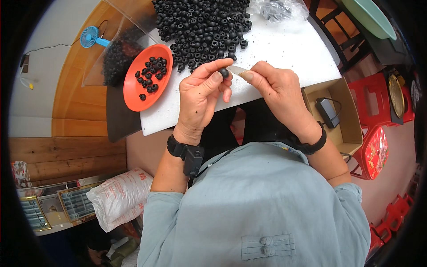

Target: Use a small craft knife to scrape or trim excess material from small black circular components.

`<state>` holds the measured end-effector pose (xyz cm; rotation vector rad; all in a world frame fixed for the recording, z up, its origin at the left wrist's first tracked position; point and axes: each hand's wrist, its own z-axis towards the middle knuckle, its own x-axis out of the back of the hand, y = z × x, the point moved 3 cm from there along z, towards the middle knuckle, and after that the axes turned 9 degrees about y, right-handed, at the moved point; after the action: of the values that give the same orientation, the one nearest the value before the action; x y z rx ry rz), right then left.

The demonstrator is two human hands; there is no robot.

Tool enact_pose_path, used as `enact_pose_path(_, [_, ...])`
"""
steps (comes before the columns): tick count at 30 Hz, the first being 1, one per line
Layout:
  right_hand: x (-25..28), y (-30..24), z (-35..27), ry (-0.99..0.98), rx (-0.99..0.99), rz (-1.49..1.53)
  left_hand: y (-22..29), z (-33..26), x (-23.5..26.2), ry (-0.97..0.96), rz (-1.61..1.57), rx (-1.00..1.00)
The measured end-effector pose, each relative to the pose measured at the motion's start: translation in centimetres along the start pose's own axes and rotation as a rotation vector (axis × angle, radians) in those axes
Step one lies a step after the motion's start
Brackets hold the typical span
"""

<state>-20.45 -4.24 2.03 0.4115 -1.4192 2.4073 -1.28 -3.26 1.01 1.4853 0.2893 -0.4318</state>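
Between the thumb and fingers of my left hand (195, 99) is a small round black part (224, 73), apparently rubber or plastic. My right hand (281, 89) pinches a small pale blade (236, 70), its tip close to the black part; whether they touch I cannot tell. Beyond my hands a large heap of similar black parts (202, 31) covers the far side of a white foam sheet (284, 49). An orange-red plate (134, 95) to the left of my left hand bears several more of these parts.
Left of the plate stands a clear container (95, 73) with dark pieces, near a small blue fan (89, 37). A plastic bag (278, 11) lies at the far right. Right of my forearm is a cardboard box (349, 133) holding a black adapter (328, 112). Red stools (371, 153) stand beyond.
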Motion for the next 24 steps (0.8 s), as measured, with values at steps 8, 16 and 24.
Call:
enact_pose_path(8, [-0.24,-0.09,-0.17,0.021,0.022,-0.032,-0.07,-0.08,0.00,0.015,0.028,-0.005])
enact_pose_path(16, [-0.33,-0.10,-0.29,0.021,0.031,-0.049,-0.11,-0.17,-0.02,0.022,0.039,-0.008])
enact_pose_path(24, [-0.33,0.00,-0.33,0.027,0.050,-0.062,-0.23,-0.16,-0.09,0.023,0.005,0.011])
